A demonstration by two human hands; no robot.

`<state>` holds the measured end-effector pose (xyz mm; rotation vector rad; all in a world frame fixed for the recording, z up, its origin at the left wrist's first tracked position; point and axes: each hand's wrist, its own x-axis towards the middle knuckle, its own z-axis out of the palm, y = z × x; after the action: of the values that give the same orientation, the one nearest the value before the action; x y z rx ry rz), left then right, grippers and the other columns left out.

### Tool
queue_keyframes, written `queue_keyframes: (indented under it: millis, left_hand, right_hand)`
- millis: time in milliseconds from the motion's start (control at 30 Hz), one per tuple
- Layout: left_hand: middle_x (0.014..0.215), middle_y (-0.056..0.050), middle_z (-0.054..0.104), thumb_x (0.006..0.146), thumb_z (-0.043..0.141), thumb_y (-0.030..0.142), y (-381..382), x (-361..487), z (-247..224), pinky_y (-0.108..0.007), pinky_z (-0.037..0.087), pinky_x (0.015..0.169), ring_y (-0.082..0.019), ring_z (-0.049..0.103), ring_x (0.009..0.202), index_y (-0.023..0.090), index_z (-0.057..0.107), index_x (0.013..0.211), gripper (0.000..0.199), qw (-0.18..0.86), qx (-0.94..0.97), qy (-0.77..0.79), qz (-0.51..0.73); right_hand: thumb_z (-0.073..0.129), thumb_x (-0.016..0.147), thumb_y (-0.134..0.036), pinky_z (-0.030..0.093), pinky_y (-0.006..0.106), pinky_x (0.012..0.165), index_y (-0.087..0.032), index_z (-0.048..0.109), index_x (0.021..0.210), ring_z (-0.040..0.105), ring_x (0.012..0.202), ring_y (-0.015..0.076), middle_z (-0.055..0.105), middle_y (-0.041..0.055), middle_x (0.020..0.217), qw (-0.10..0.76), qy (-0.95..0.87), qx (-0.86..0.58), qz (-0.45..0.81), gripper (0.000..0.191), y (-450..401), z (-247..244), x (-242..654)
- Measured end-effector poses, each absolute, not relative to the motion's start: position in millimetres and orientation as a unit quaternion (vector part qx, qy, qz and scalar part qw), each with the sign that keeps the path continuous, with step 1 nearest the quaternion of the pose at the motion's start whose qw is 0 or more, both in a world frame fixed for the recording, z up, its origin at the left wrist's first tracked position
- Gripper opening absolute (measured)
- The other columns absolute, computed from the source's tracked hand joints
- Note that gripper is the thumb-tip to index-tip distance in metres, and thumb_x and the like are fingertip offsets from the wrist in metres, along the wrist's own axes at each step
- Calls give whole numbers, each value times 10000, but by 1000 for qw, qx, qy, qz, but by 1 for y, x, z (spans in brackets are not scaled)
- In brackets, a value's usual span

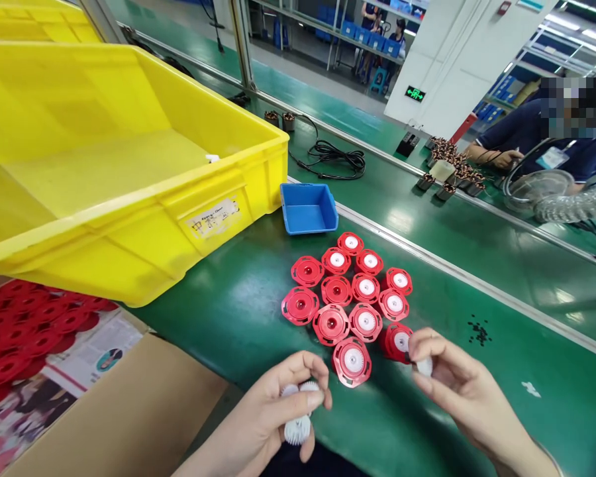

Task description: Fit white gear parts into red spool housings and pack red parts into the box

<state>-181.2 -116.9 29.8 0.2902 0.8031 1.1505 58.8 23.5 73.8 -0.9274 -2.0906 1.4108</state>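
My left hand (265,412) is curled around several white plastic gears (297,430), some partly hidden by the fingers. Pinched between the thumb and fingers of my right hand (459,381) is one white gear (424,366). That hand is beside the rightmost red round housing (393,344), which has a white gear in its middle. A cluster of red flanged housings stands on the green bench in front of both hands. Most have a white gear seated in the centre, like the nearest housing (352,374); several, such as one red housing (322,336), show a bare dark red centre.
A big yellow crate (238,172) fills the left, above a cardboard box (144,404) of red parts. Behind the housings sits a small blue bin (308,220). Black bits (479,330) and a white scrap (530,389) lie right. Across the rail, a co-worker (521,132) sits near copper-wound parts (451,162).
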Motion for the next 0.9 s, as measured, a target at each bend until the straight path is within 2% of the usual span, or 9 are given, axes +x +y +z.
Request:
queue_keyframes:
  millis: [100,167,300,433,500,600,700,800,900]
  left_hand:
    - [897,-23,536,864,699,282,-109,-190,28,-190,477,488,-60,408,583,177,606,982,183,722,149,396,548]
    - [916,-30,538,878,680,263,-106,-194,24,-199,492,530,-77,435,637,179,606,1001,166,712,151,398,558]
    - [973,-65,567,831,727,232,-103,-203,12,-230,522,609,-139,498,810,180,605,1063,267,725,151,356,570]
    - [1074,-88,579,725,821,195,-104,-210,4,-250,542,697,-202,515,1038,192,620,1118,442,741,150,304,580]
    - [1093,-87,591,711,835,177,-102,-211,4,-248,542,733,-189,532,1035,194,628,1116,455,746,146,291,581]
    - [1061,-81,613,753,805,155,-99,-211,5,-257,547,781,-165,577,986,183,639,1079,367,754,135,278,580]
    - [1012,-83,615,834,735,169,-95,-210,7,-272,566,767,-210,620,1035,167,646,1060,243,758,122,268,582]
    - [986,-100,620,913,651,234,-93,-210,6,-250,577,660,-236,662,984,147,648,1048,161,763,117,242,588]
    - [924,-102,617,954,591,313,-92,-210,3,-200,548,543,-214,682,857,122,652,995,205,768,111,217,592]
  right_hand:
    - [664,906,-308,446,195,554,-260,659,998,497,614,87,560,-3,798,242,-629,-365,642,105,37,81,43]
    - [609,936,-340,405,220,518,-228,656,1044,429,543,78,545,-5,751,232,-568,-367,699,162,42,83,29]
    - [539,959,-369,384,252,498,-193,628,1064,430,516,74,613,54,924,216,-526,-361,740,223,47,85,2]
    - [569,948,-406,386,235,501,-180,589,1029,479,525,79,613,39,853,181,-496,-389,755,241,49,87,-17]
    - [582,947,-412,409,228,528,-184,570,1039,514,563,88,603,24,821,177,-500,-394,750,246,52,86,-23]
    - [579,956,-416,449,237,578,-210,542,1071,525,600,103,577,-8,762,172,-586,-375,697,238,61,82,-32]
    - [563,965,-372,489,275,649,-237,548,1090,564,704,136,587,12,860,170,-753,-332,542,184,74,77,-41]
    - [515,981,-257,495,349,864,-255,562,1135,590,956,182,601,53,1068,156,-887,-254,352,161,85,71,-49]
    - [464,993,-174,473,361,946,-258,531,1193,574,1065,181,595,61,1142,125,-931,-193,285,227,89,69,-56]
